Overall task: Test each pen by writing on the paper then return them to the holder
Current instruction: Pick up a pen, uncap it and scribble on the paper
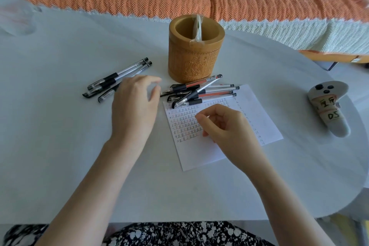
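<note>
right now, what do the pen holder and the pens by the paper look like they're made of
Pen holder: probably bamboo or wood, tan and matte, with a thick wall and a carved figure and characters on the front. Pens: clear glossy plastic barrels, since the ink tubes show through, with black grips that look rubbery, though that is a guess.

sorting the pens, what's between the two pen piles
Head view: the left hand, holding nothing, between the black pens and the red pens.

Left hand (135,106) palm down, fingers loosely bent, apart. Right hand (225,126) fingers curled toward palm, holding nothing.
</note>
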The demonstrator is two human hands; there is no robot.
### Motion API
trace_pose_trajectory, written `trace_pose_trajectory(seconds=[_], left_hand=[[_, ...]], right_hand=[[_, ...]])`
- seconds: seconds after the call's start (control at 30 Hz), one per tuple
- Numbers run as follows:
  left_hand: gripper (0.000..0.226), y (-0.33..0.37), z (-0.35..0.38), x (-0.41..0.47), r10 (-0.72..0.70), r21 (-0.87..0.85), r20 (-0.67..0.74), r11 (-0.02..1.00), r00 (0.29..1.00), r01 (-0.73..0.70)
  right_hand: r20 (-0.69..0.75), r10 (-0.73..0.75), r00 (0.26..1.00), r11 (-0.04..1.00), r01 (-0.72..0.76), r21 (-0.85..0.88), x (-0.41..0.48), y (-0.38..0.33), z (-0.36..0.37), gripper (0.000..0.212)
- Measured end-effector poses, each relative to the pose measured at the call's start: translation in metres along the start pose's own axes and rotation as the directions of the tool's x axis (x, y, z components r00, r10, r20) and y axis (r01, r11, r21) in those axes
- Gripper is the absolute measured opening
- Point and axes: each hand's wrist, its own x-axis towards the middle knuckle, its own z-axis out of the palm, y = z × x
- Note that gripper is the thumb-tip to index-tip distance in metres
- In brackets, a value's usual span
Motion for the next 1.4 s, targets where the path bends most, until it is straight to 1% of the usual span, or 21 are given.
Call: trace_pose_trajectory(seconds=[0.23, 0.33, 0.53, 0.67, 0.77, 0.83, 0.9, 0.97, 1.03, 1.07, 1.1, 1.17, 1.2, 1.27, 1.37, 1.4], left_hand=[[0.022, -0.037, -0.020, 0.008, -0.088, 0.159, -0.036, 0.983, 0.995, 0.093], [0.021, -0.047, -0.022, 0.008, -0.123, 0.175, -0.015, 0.977, 0.992, 0.124], [0.014, -0.052, -0.023, 0.008, -0.149, 0.075, 0.010, 0.986, 0.989, 0.147], [0.014, -0.041, -0.031, 0.004, -0.190, -0.018, -0.047, 0.982, 0.981, 0.190], [0.012, -0.027, -0.041, 0.001, -0.150, -0.107, -0.106, 0.984, 0.983, 0.139], [0.014, -0.016, -0.048, -0.002, -0.127, -0.185, -0.112, 0.977, 0.986, 0.105], [0.019, -0.003, -0.054, -0.009, -0.069, -0.306, -0.049, 0.951, 0.996, 0.050], [0.025, 0.009, -0.056, -0.018, 0.038, -0.452, 0.092, 0.892, 0.995, 0.008], [0.025, 0.017, -0.051, -0.027, 0.152, -0.522, 0.241, 0.853, 0.959, -0.004], [0.025, 0.020, -0.048, -0.030, 0.187, -0.531, 0.298, 0.847, 0.936, 0.000], [0.026, 0.023, -0.044, -0.033, 0.204, -0.538, 0.337, 0.843, 0.919, 0.011], [0.027, 0.026, -0.038, -0.035, 0.210, -0.554, 0.365, 0.832, 0.907, 0.030], [0.027, 0.027, -0.034, -0.036, 0.206, -0.552, 0.369, 0.833, 0.906, 0.035], [0.023, 0.026, -0.030, -0.039, 0.190, -0.508, 0.395, 0.860, 0.899, 0.041], [0.009, 0.026, -0.024, -0.044, 0.208, -0.447, 0.402, 0.894, 0.892, -0.007], [0.011, 0.027, -0.023, -0.046, 0.217, -0.436, 0.392, 0.900, 0.894, -0.027]], right_hand=[[0.020, -0.013, 1.000, 1.000, 0.013, -0.014, 0.000, -0.002, 0.002, 0.009], [0.020, -0.012, 1.000, 1.000, 0.013, -0.008, 0.000, -0.003, 0.003, 0.009], [0.030, -0.029, 0.999, 0.999, 0.030, -0.014, 0.001, -0.004, 0.004, 0.009], [0.040, -0.031, 0.999, 0.999, 0.032, -0.019, 0.001, -0.004, 0.004, 0.008], [0.039, -0.029, 0.999, 0.999, 0.028, 0.015, 0.002, -0.005, 0.005, 0.008], [0.032, -0.033, 0.999, 0.999, 0.032, 0.039, 0.002, -0.007, 0.005, 0.012], [0.044, -0.043, 0.998, 0.996, 0.039, 0.084, 0.002, -0.010, 0.005, 0.019], [0.065, -0.053, 0.996, 0.982, 0.040, 0.183, 0.001, -0.015, 0.004, 0.032], [0.071, -0.074, 0.995, 0.952, 0.049, 0.303, 0.001, -0.019, 0.003, 0.042], [0.062, -0.087, 0.994, 0.935, 0.060, 0.350, 0.001, -0.020, 0.002, 0.043], [0.044, -0.099, 0.994, 0.922, 0.075, 0.380, 0.002, -0.020, 0.001, 0.040], [0.008, -0.109, 0.994, 0.904, 0.096, 0.417, 0.002, -0.020, 0.000, 0.027], [-0.007, -0.109, 0.994, 0.893, 0.101, 0.438, 0.002, -0.020, -0.001, 0.024], [-0.023, -0.103, 0.994, 0.879, 0.102, 0.466, 0.002, -0.020, -0.002, 0.022], [-0.005, -0.090, 0.996, 0.888, 0.083, 0.452, 0.002, -0.021, -0.002, 0.023], [0.002, -0.089, 0.996, 0.894, 0.079, 0.441, 0.002, -0.021, -0.002, 0.023]])
